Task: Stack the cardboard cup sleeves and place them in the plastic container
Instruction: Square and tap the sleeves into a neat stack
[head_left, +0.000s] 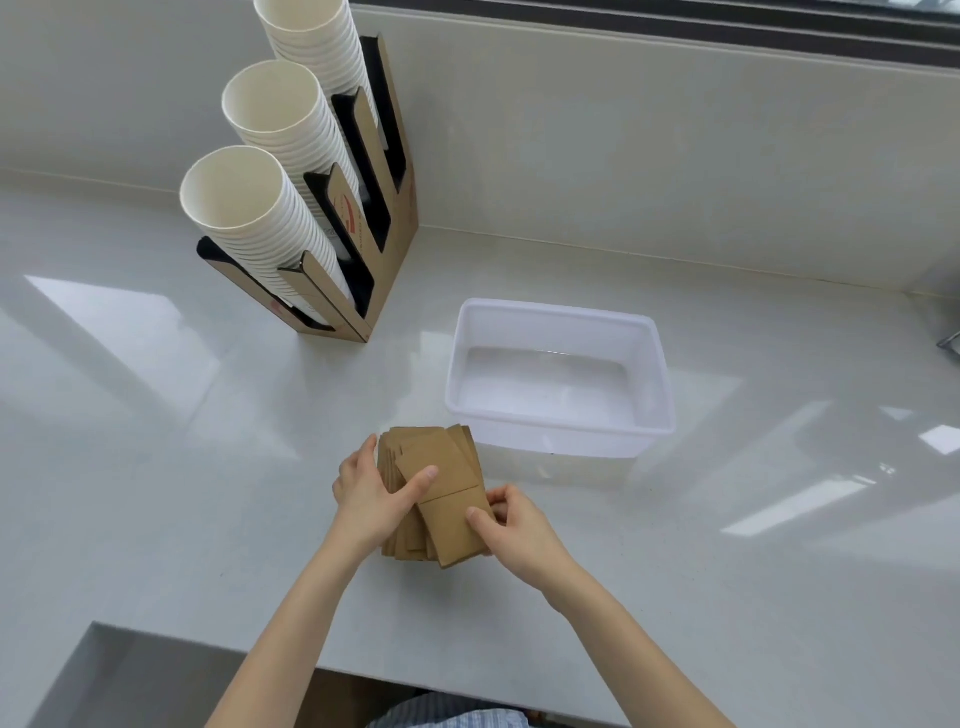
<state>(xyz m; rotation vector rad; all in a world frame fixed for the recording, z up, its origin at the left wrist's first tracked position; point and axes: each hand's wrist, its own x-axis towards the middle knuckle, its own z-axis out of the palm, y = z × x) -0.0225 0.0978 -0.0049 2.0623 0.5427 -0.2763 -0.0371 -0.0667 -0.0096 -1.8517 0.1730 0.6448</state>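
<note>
Bench: a glossy pale grey stone bench (156, 467) seen from above, with window light reflected across it and a low wall along its far edge.
Sleeves: a loose, uneven pile of flat brown cardboard cup sleeves (441, 467) lies on the bench near the middle of its near edge, fanned out and not squared up.
Left hand: the person's left hand (371, 496) grips the left side of the pile, thumb pressed on the top sleeve and fingers curled round the left edge.
Right hand: the right hand (511, 527) pinches the lower right end of the top sleeve between thumb and fingers.
Container: a translucent white rectangular plastic container (657, 374), open at the top with nothing visible inside, stands on the bench just beyond and to the right of the pile, its near left corner close to the sleeves.
Cup holder: a brown cardboard cup dispenser (400, 228) stands toward the far left of the bench, holding three tall stacks of white paper cups (291, 208) that lean toward the camera.
Person: bare forearms reach in from the near edge; a strip of light checked cloth shows at the bottom.
</note>
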